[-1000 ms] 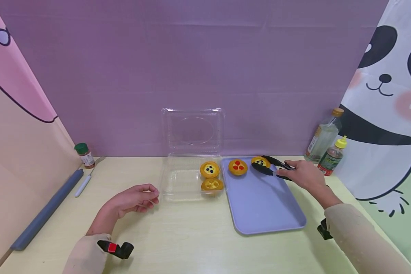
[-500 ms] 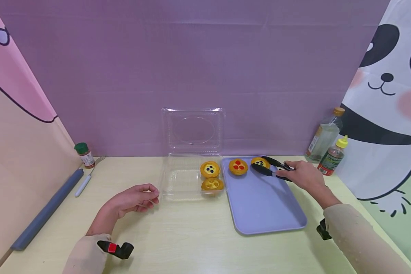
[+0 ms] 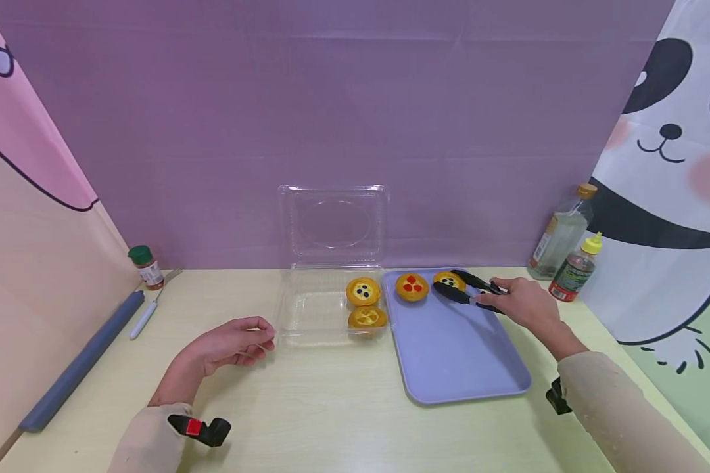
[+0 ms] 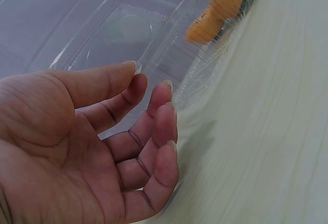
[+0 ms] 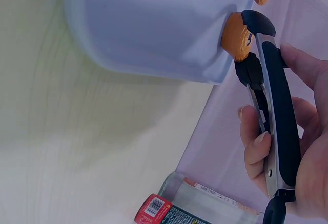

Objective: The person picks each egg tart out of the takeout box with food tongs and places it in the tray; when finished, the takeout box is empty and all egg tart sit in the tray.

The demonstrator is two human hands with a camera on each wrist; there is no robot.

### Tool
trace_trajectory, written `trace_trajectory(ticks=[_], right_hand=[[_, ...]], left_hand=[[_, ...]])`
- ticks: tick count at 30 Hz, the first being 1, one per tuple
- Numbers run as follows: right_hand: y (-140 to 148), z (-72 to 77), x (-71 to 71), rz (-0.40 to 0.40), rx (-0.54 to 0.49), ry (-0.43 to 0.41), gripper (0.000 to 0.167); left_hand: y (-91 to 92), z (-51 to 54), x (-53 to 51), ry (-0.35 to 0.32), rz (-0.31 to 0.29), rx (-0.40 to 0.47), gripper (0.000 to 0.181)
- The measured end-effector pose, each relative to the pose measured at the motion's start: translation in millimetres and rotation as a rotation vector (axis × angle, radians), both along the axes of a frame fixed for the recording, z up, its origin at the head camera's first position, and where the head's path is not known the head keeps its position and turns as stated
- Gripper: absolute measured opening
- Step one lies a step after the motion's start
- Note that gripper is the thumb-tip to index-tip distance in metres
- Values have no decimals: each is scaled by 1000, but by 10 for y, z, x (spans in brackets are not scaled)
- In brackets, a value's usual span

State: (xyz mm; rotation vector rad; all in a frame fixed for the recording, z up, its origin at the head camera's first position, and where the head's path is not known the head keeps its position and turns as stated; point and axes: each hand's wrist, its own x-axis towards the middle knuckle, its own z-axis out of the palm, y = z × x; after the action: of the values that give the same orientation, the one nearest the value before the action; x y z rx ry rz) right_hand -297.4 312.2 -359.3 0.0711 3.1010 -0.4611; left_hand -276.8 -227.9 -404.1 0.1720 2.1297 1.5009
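My right hand (image 3: 523,302) grips black-and-silver tongs (image 5: 279,106). Their black tips lie on either side of a tart with dark berries (image 3: 448,281), at the far edge of the lavender tray (image 3: 461,355). Left of that tart, a tart with red pieces (image 3: 411,288) sits on the same tray. Thumb and forefinger of my left hand (image 4: 102,131) pinch the near-left corner of a clear plastic clamshell box (image 3: 313,309), whose lid stands up. On its right side the box holds a berry tart (image 3: 363,292) and a tart with yellow topping (image 3: 367,318).
At the back right stand a clear bottle with an orange cap (image 3: 562,236) and a yellow-topped bottle (image 3: 574,272). To the left are a green-capped jar (image 3: 148,268), a white-handled fork (image 3: 144,318) and a long grey-blue roll (image 3: 83,361).
Both hands, the tongs and the tarts stay in place; only the head view shifts very slightly.
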Motion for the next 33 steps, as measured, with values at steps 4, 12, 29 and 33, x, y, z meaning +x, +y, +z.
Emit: trace_trajectory(ticks=[4,12,29,33], right_hand=[[-10,7,4,-4,-8,-8,84],[-12,-2,1,-6,-8,-17,86],[9,-5,-19,-18,-4,-38,93],[6,-1,-24,-22,-3,-44,94]], left_hand=[[-1,-4,1,1,4,-2,33],[-1,-8,5,2,9,-6,33],[-6,-8,0,4,2,-1,33],[-9,-3,3,6,1,1,33]])
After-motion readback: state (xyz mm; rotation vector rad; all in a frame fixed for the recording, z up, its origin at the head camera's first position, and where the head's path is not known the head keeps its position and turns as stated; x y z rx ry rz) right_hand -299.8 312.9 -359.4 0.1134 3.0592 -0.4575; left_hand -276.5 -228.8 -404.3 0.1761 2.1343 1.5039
